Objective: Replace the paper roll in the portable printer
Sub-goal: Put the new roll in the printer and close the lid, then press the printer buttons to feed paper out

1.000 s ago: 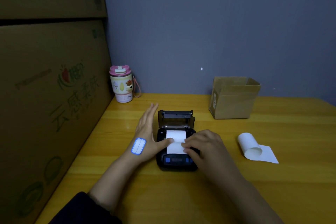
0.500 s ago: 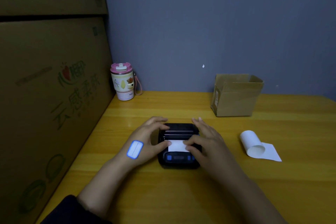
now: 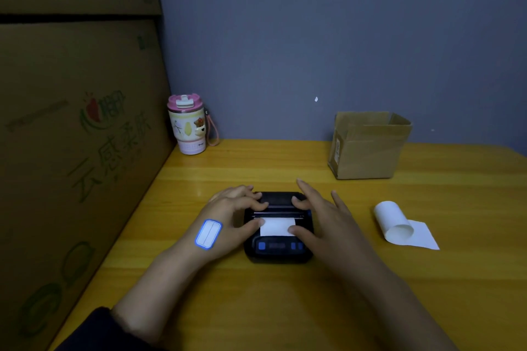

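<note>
Two large brown cardboard cartons [image 3: 77, 134] printed with green characters stand stacked along the left of the yellow wooden bench [image 3: 285, 308]. At the back right sits a small open brown cardboard box [image 3: 368, 148], and in the back left corner a pink-lidded cartoon tumbler [image 3: 188, 125]. The black portable printer [image 3: 278, 226] lies at the bench's middle, lid down, a white paper strip [image 3: 277, 227] sticking out of its slot. The left hand [image 3: 231, 216], a blue-edged label sticker [image 3: 208, 234] on its back, rests fingers on the lid and thumb at the strip's left edge; the right hand [image 3: 322, 216] mirrors it. Each grip is spread flat, pressing, holding nothing. A loose curled white paper roll [image 3: 395, 222] lies right of the printer, apart.
</note>
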